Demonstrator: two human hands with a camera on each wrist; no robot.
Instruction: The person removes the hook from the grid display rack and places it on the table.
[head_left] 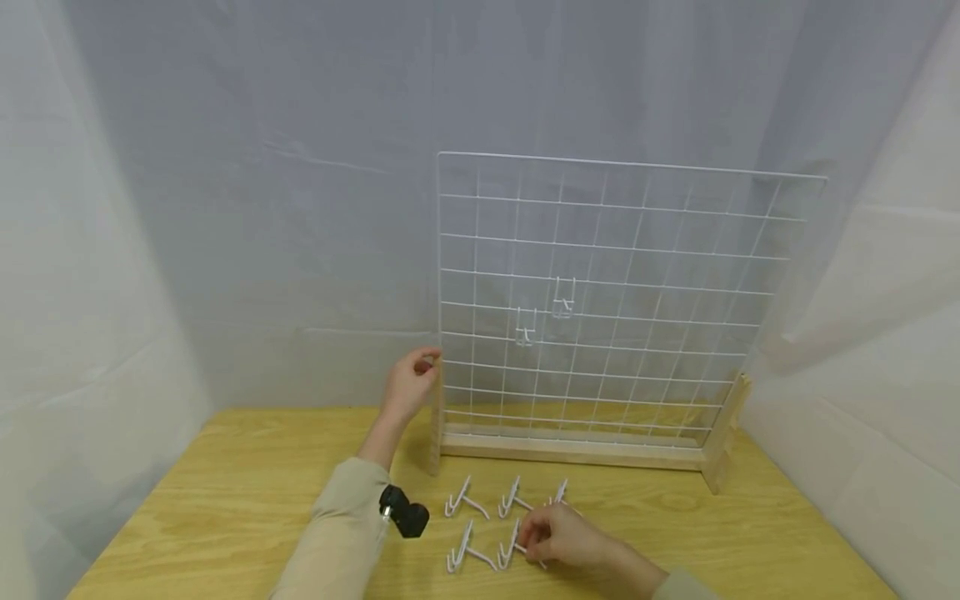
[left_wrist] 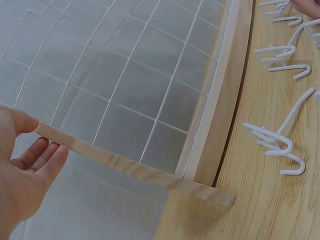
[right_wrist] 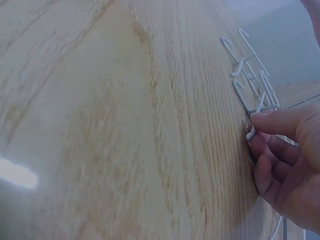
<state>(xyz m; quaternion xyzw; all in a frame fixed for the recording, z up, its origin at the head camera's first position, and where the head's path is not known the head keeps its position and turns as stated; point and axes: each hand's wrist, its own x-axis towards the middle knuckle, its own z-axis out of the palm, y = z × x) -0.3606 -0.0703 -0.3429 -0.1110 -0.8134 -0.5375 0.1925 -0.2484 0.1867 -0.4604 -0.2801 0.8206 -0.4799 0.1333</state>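
At the head view's lower centre, the right hand [head_left: 564,537] is pinching a white wire hook [head_left: 512,543] by its arm; lifting straight up should avoid snagging neighbouring hooks [head_left: 462,546]. Left of centre, the left hand [head_left: 410,385] is gripping the wooden upright [head_left: 436,425].

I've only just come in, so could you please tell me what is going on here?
A person's left hand grips the wooden stand holding a white wire grid, while the right hand pinches a white hook on the table. Two hooks hang on the grid; four more lie on the table.
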